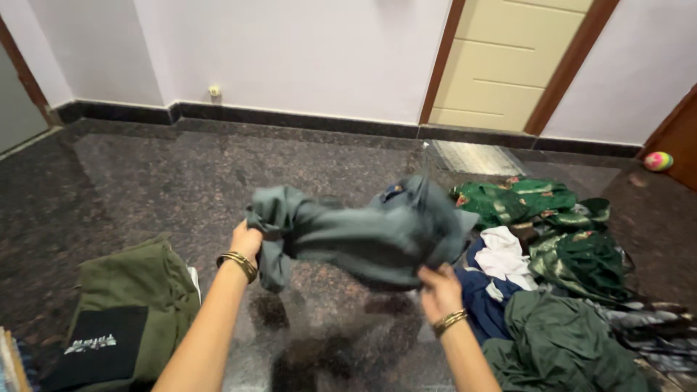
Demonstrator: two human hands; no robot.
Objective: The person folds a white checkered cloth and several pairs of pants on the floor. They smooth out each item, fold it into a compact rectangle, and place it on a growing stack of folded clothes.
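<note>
Grey soft garment (pixel 363 239) bunched between left hand (pixel 245 241) and right hand (pixel 438 288).

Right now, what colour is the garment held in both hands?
Grey-green, plain; the garment shows best in the head view, held up by both hands.

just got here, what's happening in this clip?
A person holds a grey-green garment up over a dark stone floor. The left hand grips one end and the right hand grips the lower edge; it is blurred. Folded olive and black clothes lie to the left. A loose pile of green, white and blue clothes lies to the right.
</note>
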